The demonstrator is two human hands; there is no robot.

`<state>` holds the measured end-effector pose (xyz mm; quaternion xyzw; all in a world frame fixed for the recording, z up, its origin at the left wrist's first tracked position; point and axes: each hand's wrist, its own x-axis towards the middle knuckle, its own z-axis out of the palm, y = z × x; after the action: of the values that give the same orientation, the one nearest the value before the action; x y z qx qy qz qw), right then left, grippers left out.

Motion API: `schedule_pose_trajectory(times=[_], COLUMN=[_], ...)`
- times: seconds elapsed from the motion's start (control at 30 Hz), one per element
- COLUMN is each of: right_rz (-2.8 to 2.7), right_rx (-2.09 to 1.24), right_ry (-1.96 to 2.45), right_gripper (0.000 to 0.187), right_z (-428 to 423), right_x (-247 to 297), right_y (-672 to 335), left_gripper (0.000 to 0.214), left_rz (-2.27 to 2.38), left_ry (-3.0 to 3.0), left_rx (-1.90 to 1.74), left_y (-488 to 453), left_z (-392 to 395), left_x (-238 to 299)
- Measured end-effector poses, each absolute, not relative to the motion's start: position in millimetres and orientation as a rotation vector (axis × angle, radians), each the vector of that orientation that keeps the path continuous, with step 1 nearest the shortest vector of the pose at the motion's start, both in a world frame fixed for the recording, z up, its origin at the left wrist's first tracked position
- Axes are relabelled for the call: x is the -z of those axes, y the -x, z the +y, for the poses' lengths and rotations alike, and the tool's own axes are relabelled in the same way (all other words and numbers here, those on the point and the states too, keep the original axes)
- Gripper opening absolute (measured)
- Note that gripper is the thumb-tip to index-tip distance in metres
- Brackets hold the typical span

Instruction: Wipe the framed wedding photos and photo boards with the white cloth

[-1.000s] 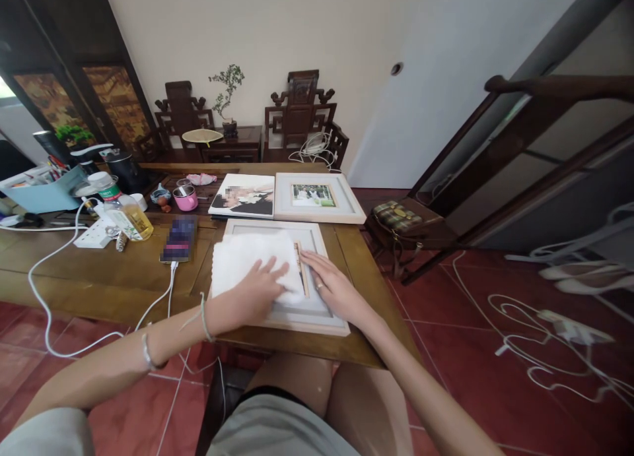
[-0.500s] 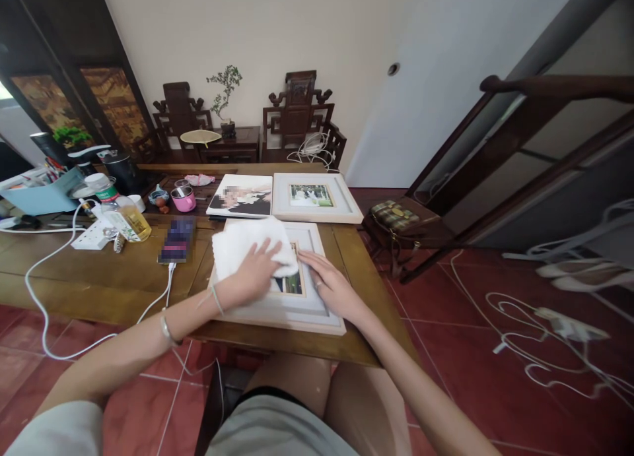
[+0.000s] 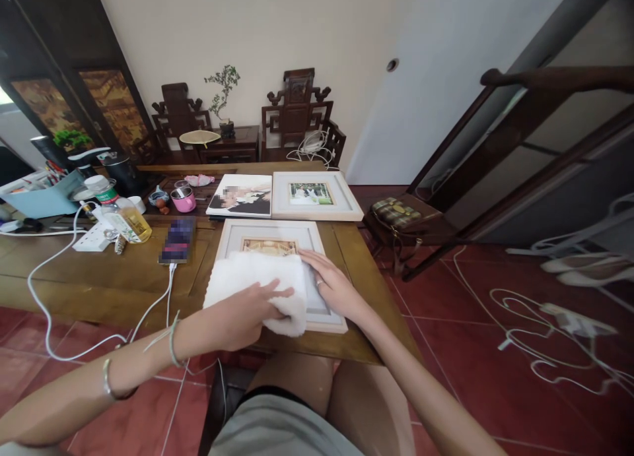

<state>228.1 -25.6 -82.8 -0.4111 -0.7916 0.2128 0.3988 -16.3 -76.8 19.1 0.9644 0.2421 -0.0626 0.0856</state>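
A picture frame (image 3: 327, 319) with a pale wood rim and a white mat lies flat near the table's front edge. Over its lower and left part is spread a fluffy white cloth (image 3: 238, 271), which hides much of the photo. My left hand (image 3: 252, 314) presses on the cloth near the front rim, fingers partly bent and some cloth bunched by the thumb. Resting flat on the frame's right side, my right hand (image 3: 334, 284) has its fingers stretched out and wears a ring.
Behind lie a second framed photo (image 3: 347, 208) and a photo album or print (image 3: 240, 195). To the left are a charging phone (image 3: 177, 240), a pink cup (image 3: 183, 200), an oil-coloured bottle (image 3: 133, 224) and a white power strip (image 3: 94, 237). A wooden chair (image 3: 446, 198) stands at right.
My left hand has drawn the cloth toward me, from the frame's upper left to its lower part, baring the photo's top. My right hand stays in place.
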Motion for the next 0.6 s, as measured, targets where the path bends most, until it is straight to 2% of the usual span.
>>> schedule_pose_trajectory(times=[0.17, 0.3, 0.43, 0.6], right_rz=[-1.994, -1.992, -1.996, -1.97], right_rx=[-0.545, -0.523, -0.518, -0.537], right_ry=[1.032, 1.045, 1.053, 1.062], right_gripper=[0.077, 0.075, 0.072, 0.07], right_z=[-25.6, -26.3, -27.0, -27.9], right_x=[84.3, 84.8, 84.4, 82.3], right_y=[-228.4, -228.8, -228.5, -227.1], left_gripper=[0.05, 0.034, 0.037, 0.042], left_rz=[1.26, 1.698, 1.403, 1.214], left_ry=[-3.028, -3.11, -3.178, -3.083], left_rx=[0.141, -0.19, 0.022, 0.14], left_y=[24.8, 37.4, 44.2, 43.7], left_z=[-19.1, 29.3, 30.4, -29.2], left_x=[-13.4, -19.4, -10.2, 3.8])
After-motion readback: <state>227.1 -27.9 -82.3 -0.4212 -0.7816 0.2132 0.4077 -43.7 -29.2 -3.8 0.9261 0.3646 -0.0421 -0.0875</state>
